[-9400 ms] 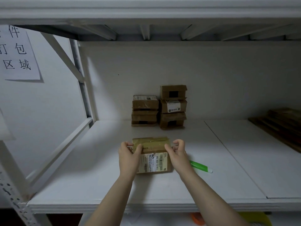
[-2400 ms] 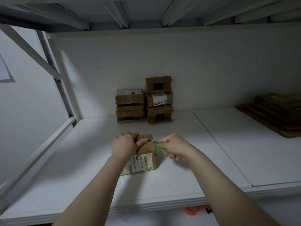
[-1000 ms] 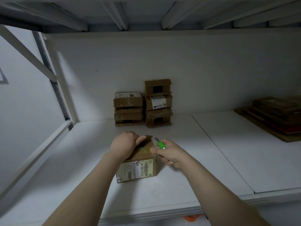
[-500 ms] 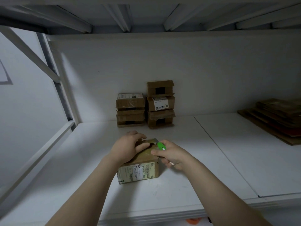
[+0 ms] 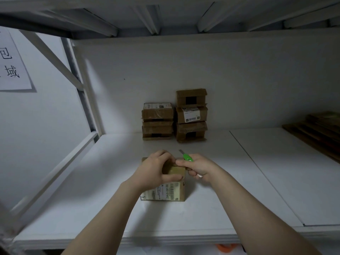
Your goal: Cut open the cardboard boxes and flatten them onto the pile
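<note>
On the shelf (image 5: pixel 257 181), the box (image 5: pixel 173 190) gripped by the left hand (image 5: pixel 154 171) is best slit shallowly by the cutter (image 5: pixel 187 157) (clasped in the right hand (image 5: pixel 199 167)).

I stand before a white shelf (image 5: pixel 276 172) made of two boards that meet at a thin seam (image 5: pixel 257 166) running from back to front. The back wall (image 5: pixel 239 80) is plain white, marked by one tiny dark speck (image 5: pixel 124 79). Overhead, the underside of the upper shelf (image 5: pixel 174 8) shows pale ribs (image 5: pixel 147 21) fanning outward. In the left corner stands an upright post (image 5: pixel 86 100), with a slanted brace (image 5: pixel 55 59) above and a sloping rail (image 5: pixel 60 166) below. Beyond them the side wall (image 5: pixel 46 126) carries a paper sign (image 5: pixel 12 70) printed with black Chinese characters. The light is dim, brightest on the wall beside the post. An orange object (image 5: pixel 226 247) shows just under the shelf's front edge; I cannot tell what it is.
</note>
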